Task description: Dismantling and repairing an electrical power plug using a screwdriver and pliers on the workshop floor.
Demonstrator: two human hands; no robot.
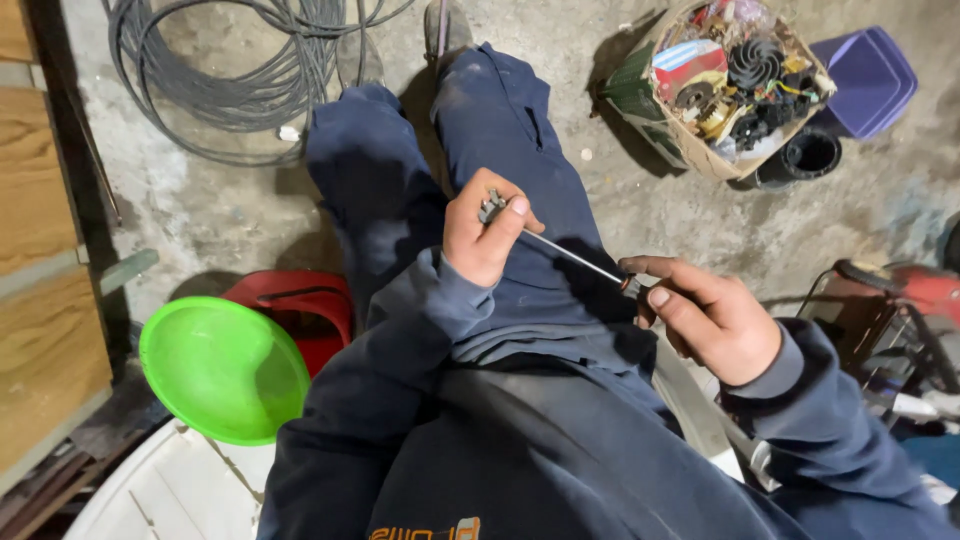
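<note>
Left hand [483, 232] is pinching a small metal part [492, 207] over the lap, right hand [712, 318] is wrapped round a screwdriver [580, 258] with its tip poked into that part.

Bowl [222, 368] left of lap; parts box [722, 85] far right; cable coil [230, 70] far left.

Bare floor [640, 215] lies open right of the knees [480, 110], hemmed by the cardboard box [660, 125] beyond and cable coil [220, 90] left.
</note>
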